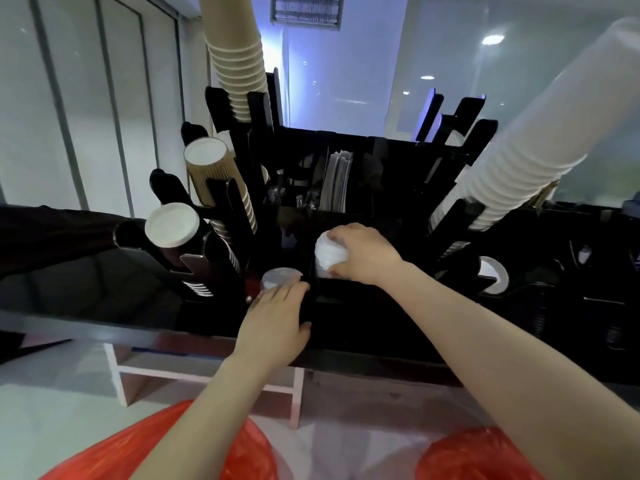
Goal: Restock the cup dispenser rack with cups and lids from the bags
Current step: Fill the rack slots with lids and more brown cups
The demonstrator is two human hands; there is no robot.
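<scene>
The black dispenser rack (346, 161) fills the middle of the view, standing on a dark worktop (86, 282) with a glass wall behind it. Its outer slots already carry tall stacks: white cups (540, 133) leaning out at the far right, tan ribbed cups (239, 64) rising at the far left, and nearer on the left two shorter stacks, one brown ribbed (207, 168) and one dark (176, 237), each showing a white end. A sheaf of paper sleeves or napkins (337, 181) stands in a middle compartment. Red bags (121, 448) lie at the near edge, below both forearms.

The step in hand looks like loading lids into the low compartments at the near centre of the rack. The right hand (363, 254) has its fingers curled around a stack of white lids (329, 254), which sits at the mouth of the centre compartment, partly lowered in. The left hand (277, 317) lies with fingers fairly straight and relaxed, its fingertips touching a single translucent lid or small stack (280, 277) in the compartment just left of it; whether it presses or merely steadies is unclear.

Next, the right hand would need to seat the stack squarely so the lids do not tip or fan out, then let go. After that, more stock would come from the bags.
</scene>
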